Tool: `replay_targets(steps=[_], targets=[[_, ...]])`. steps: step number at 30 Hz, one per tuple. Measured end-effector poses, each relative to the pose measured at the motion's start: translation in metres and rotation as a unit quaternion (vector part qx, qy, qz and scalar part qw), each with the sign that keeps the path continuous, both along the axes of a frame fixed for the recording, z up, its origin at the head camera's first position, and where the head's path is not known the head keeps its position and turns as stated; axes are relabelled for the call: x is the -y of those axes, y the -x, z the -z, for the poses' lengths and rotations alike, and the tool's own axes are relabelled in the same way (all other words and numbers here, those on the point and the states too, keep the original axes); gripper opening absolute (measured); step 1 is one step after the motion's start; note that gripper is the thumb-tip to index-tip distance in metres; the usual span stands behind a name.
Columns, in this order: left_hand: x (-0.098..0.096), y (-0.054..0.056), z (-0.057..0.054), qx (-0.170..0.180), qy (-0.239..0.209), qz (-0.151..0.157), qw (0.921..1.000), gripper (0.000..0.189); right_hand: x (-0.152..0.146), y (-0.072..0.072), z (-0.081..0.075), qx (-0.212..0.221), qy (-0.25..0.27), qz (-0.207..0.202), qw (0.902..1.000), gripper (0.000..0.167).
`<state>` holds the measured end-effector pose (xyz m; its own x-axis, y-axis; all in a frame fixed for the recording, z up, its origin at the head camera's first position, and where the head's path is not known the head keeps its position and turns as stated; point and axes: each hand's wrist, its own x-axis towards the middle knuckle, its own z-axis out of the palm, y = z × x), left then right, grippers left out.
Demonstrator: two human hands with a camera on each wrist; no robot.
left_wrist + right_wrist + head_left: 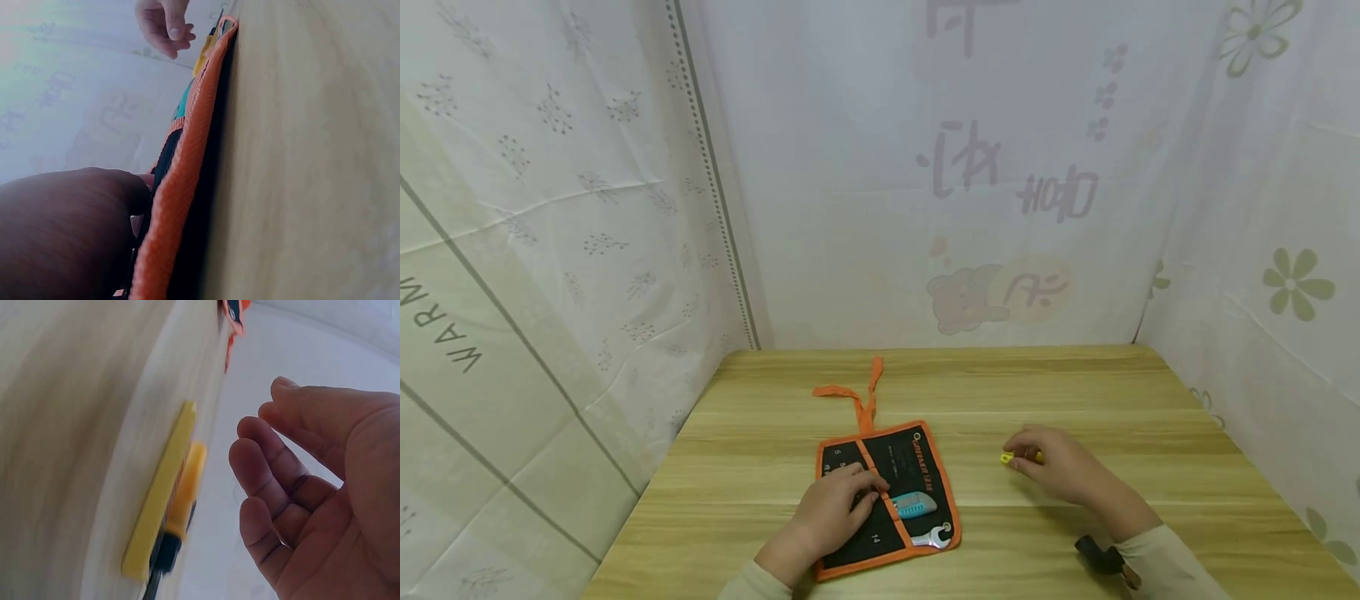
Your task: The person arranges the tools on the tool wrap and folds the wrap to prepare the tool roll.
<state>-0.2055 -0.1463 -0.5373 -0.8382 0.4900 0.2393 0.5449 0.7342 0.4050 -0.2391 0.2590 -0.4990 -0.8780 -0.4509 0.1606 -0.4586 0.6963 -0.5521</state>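
A black tool pouch with orange trim (917, 454) lies spread on the table. My left hand (838, 512) rests on its left part, fingertips near the orange pocket band. A teal-handled utility knife (914, 505) and an open-ended wrench (932, 537) sit in its pockets. My right hand (1060, 467) hovers over yellow tools at the right, its fingers loosely bent and holding nothing in the right wrist view. There, a flat yellow bar (159, 500) lies beside a yellow-handled screwdriver (187, 494) with a dark shaft. In the head view the hand mostly covers them.
Orange ties (867, 408) stretch from the pouch's far edge. The wooden table (737, 467) runs back to a patterned cloth (850, 208), with more cloth hanging at both sides. A black device (1101, 557) is by my right wrist.
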Motion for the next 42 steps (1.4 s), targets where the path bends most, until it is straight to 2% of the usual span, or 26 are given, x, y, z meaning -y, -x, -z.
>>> replay_targets(steps=[6,13,26,33,42], targets=[[-0.001,0.0,0.002,-0.001,0.004,-0.008,1.0,0.012,-0.021,0.003,0.001,-0.003,0.019,0.041,0.999,0.018],[-0.002,0.0,0.001,-0.009,-0.003,-0.007,0.9999,0.012,-0.035,0.008,0.003,0.006,0.001,0.097,0.9953,0.018],[-0.003,-0.001,-0.003,-0.012,0.01,-0.018,0.9997,0.014,-0.068,0.014,0.018,-0.002,-0.015,0.146,0.9892,0.023],[-0.003,-0.001,-0.006,0.002,0.011,-0.015,0.9998,0.012,-0.079,0.015,0.024,0.017,-0.018,0.154,0.9878,0.019],[-0.002,-0.003,-0.009,0.033,0.007,-0.01,0.9994,0.007,-0.081,0.013,0.025,0.047,-0.014,0.138,0.9892,0.019]])
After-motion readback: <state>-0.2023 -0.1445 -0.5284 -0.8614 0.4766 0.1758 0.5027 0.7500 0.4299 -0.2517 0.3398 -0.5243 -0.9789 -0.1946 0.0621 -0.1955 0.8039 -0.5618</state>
